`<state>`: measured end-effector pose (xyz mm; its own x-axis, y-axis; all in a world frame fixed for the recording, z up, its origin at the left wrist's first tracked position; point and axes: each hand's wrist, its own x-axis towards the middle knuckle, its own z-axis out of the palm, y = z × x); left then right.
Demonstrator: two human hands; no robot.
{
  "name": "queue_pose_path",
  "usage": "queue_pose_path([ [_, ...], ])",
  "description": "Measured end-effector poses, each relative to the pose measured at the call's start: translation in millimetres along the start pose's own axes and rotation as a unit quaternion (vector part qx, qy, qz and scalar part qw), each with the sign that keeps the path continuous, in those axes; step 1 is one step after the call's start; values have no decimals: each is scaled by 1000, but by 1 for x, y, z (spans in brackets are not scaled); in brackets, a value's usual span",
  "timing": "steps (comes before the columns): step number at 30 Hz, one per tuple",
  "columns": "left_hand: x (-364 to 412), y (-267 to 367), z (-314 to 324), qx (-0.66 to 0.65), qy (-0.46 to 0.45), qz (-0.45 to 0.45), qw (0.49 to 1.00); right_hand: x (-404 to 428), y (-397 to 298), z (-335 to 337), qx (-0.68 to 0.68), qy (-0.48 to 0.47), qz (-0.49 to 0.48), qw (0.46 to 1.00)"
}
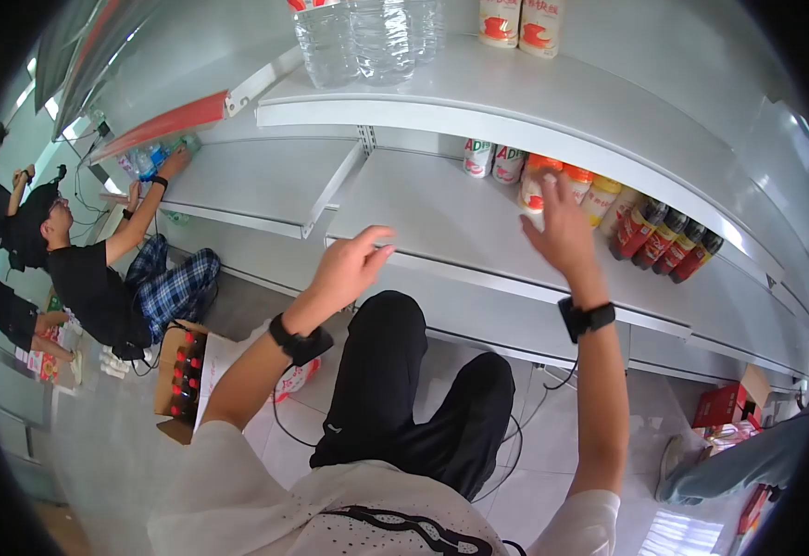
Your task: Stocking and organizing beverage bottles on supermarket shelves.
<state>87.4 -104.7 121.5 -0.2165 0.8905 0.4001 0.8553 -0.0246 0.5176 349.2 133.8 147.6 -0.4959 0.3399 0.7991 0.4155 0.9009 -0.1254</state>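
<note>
My right hand (pixel 560 229) reaches over the middle shelf (pixel 432 201), its fingers raised in front of an orange-capped drink bottle (pixel 533 187); whether they touch it I cannot tell. Beside that bottle stand two white drink bottles (pixel 507 165) on the left and a yellow-capped bottle (pixel 600 200) on the right. Several dark cola bottles (pixel 639 228) with red labels form a row farther right. My left hand (pixel 349 267) hovers empty by the shelf's front edge, thumb and fingers apart.
Large clear water bottles (pixel 383 42) and two cartons or bottles (pixel 499 22) occupy the upper shelf. An open cardboard box (pixel 178 382) of red-capped bottles sits on the floor at left. A co-worker (pixel 92 271) reaches into the left shelf. Cables (pixel 515 465) cross the floor; another person's leg (pixel 738 459) is at right.
</note>
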Motion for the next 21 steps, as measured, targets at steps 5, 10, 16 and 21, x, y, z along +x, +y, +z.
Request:
queue_pose_path([
  [5, 60, -39, 38, -44, 31, 6, 999, 51, 64, 47, 14, -29, 48, 998],
  [10, 98, -88, 82, 0, 61, 1, 998, 67, 108, 83, -52, -123, 158, 978],
  [16, 87, -117, 116, 139, 119, -69, 981, 50, 94, 84, -93, -73, 63, 991],
  [21, 89, -104, 111, 118, 132, -36, 983, 5, 44, 20, -23, -38, 50, 998],
])
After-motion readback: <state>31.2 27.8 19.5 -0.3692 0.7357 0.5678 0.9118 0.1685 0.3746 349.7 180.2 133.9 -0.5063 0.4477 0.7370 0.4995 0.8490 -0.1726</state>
